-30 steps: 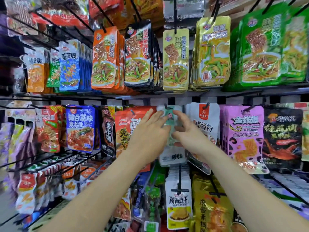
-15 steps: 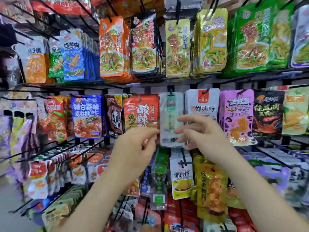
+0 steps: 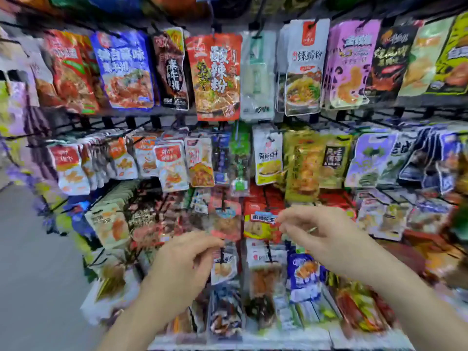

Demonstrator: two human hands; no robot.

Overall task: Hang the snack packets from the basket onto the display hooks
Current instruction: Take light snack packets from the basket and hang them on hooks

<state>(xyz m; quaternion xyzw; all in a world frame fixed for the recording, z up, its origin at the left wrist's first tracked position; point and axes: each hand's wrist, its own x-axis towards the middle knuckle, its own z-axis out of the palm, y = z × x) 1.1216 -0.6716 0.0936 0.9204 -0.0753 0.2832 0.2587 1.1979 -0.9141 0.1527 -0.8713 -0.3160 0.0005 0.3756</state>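
Note:
My left hand (image 3: 182, 259) and my right hand (image 3: 321, 236) hover low in front of the rack, about a hand's width apart. Both are loosely curled with nothing in them. The pale white-and-green snack packet (image 3: 257, 74) hangs on a display hook (image 3: 255, 36) in the upper row, between a red noodle packet (image 3: 216, 77) and a white noodle packet (image 3: 304, 69). It is well above both hands. No basket is in view. The picture is blurred.
Rows of packets on black wire hooks fill the rack. A yellow-and-white tofu packet (image 3: 268, 158) hangs in the middle row, and small red packets (image 3: 225, 224) hang right behind my fingers. Grey floor (image 3: 33, 262) lies at the left.
Both hands have let go of the pale packet and dropped away from the upper row. The view has tilted down, so the lower rows now show.

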